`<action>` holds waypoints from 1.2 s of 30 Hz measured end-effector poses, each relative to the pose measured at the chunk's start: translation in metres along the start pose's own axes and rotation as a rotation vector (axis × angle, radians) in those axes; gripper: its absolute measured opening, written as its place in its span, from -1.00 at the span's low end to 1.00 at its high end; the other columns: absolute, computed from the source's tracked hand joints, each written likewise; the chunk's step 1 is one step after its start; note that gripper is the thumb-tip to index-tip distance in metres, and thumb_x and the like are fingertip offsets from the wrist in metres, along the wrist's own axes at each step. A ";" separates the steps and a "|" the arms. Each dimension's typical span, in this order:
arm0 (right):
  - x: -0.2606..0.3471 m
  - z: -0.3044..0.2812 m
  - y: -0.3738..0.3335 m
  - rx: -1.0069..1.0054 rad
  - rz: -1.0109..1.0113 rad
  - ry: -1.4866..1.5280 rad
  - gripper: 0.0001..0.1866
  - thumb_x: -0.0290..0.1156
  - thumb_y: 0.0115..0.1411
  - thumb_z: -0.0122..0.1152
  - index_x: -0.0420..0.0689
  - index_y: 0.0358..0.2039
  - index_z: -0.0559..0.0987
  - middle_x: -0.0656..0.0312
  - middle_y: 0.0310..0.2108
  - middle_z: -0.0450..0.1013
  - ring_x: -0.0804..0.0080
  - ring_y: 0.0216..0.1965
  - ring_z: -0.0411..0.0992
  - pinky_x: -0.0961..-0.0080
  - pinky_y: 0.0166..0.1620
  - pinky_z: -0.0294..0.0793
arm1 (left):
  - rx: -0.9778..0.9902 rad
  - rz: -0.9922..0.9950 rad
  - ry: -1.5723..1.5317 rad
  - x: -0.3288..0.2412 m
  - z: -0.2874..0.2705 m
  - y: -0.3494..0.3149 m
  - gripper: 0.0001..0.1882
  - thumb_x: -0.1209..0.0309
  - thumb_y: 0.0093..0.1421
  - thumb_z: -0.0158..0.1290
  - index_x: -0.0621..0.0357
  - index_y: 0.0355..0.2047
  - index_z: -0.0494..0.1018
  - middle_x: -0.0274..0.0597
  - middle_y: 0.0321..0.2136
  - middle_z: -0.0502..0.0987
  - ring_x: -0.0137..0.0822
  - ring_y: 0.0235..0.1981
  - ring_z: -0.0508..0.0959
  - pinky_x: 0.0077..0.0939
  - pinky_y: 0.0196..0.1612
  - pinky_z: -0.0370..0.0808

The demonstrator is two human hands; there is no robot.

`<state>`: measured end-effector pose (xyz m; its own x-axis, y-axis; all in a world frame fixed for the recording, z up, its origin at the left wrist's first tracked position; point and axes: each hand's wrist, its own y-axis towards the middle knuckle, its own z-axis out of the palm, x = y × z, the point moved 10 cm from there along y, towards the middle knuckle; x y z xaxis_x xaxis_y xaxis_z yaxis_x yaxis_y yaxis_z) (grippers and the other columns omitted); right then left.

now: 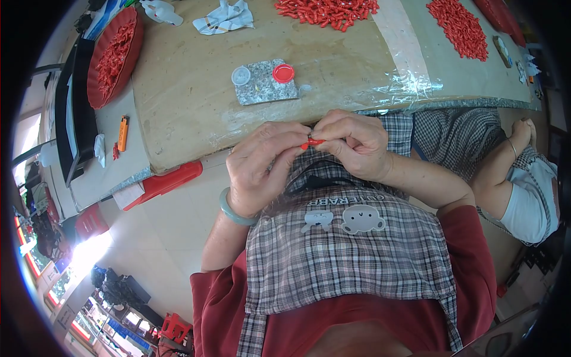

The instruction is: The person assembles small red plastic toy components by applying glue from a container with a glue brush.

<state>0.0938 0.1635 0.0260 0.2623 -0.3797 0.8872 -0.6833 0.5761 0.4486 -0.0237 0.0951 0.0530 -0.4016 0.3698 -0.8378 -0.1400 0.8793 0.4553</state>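
Observation:
Just off the table's near edge, I hold a small glossy red piece (310, 143) between both hands. My left hand (259, 160), with a pale green bangle at its wrist, pinches the piece from the left. My right hand (360, 143) pinches it from the right, fingertips almost meeting the left ones. The fingers cover much of the piece, so its full shape is hidden. On the table beyond my hands lies a speckled stone slab (266, 94). It carries a small clear round dish (241, 75) and a red one (284, 74).
Similar red pieces form a heap (327, 12) at the far edge and another (458, 27) at far right. More fill a red tray (132, 56) at left, near an orange lighter (123, 134). A crumpled tissue (225, 18) lies at the back. Another person (514, 172) sits at right.

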 end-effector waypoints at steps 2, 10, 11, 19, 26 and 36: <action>0.000 0.000 0.000 0.000 -0.007 0.001 -0.88 -0.68 0.10 0.31 -0.31 -0.31 0.59 0.01 -0.36 0.56 0.41 -0.40 0.54 0.60 -0.39 0.51 | -0.001 -0.003 -0.003 0.000 0.000 0.000 -0.76 0.77 -0.05 0.19 0.33 -0.34 0.53 0.00 -0.34 0.62 -0.15 -0.30 0.65 -0.44 -0.24 0.58; 0.007 -0.001 0.002 -0.003 -0.069 -0.037 -0.85 -0.66 0.07 0.35 -0.30 -0.32 0.59 0.01 -0.38 0.56 0.37 -0.43 0.54 0.58 -0.41 0.51 | -0.003 0.002 0.010 -0.001 -0.001 0.000 -0.75 0.78 -0.06 0.19 0.33 -0.33 0.53 0.00 -0.34 0.62 -0.16 -0.30 0.65 -0.44 -0.24 0.59; 0.007 -0.002 0.004 -0.002 -0.069 -0.037 -0.85 -0.66 0.07 0.35 -0.30 -0.32 0.59 0.01 -0.38 0.56 0.37 -0.43 0.54 0.58 -0.41 0.51 | -0.003 0.003 0.010 -0.001 -0.001 0.000 -0.75 0.78 -0.06 0.19 0.33 -0.33 0.53 0.00 -0.34 0.62 -0.16 -0.30 0.65 -0.44 -0.24 0.59; 0.034 -0.002 0.009 0.084 -0.354 -0.234 -0.73 -0.61 -0.04 0.43 -0.26 -0.28 0.59 0.05 -0.39 0.54 0.23 -0.45 0.54 0.46 -0.42 0.54 | -0.005 0.148 0.032 -0.012 -0.001 0.003 -0.73 0.76 -0.07 0.21 0.30 -0.32 0.52 -0.01 -0.31 0.62 -0.12 -0.28 0.64 -0.37 -0.24 0.59; 0.042 -0.002 0.008 0.113 -0.457 -0.292 -0.67 -0.62 -0.08 0.45 -0.28 -0.25 0.58 0.06 -0.37 0.53 0.20 -0.46 0.54 0.42 -0.44 0.56 | 0.005 0.182 0.052 -0.015 0.000 0.002 -0.73 0.73 -0.09 0.21 0.28 -0.33 0.52 -0.03 -0.27 0.61 -0.12 -0.27 0.63 -0.37 -0.25 0.59; 0.049 0.001 0.007 0.162 -0.552 -0.343 -0.65 -0.62 -0.10 0.46 -0.28 -0.25 0.57 0.10 -0.37 0.53 0.25 -0.46 0.54 0.46 -0.46 0.57 | -0.022 0.145 0.058 -0.013 -0.002 -0.001 -0.71 0.76 -0.10 0.21 0.24 -0.33 0.52 -0.02 -0.23 0.59 -0.18 -0.27 0.62 -0.45 -0.26 0.59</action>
<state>0.1013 0.1480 0.0722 0.3898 -0.8115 0.4352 -0.6117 0.1251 0.7811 -0.0204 0.0892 0.0637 -0.4704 0.4738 -0.7445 -0.0960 0.8112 0.5768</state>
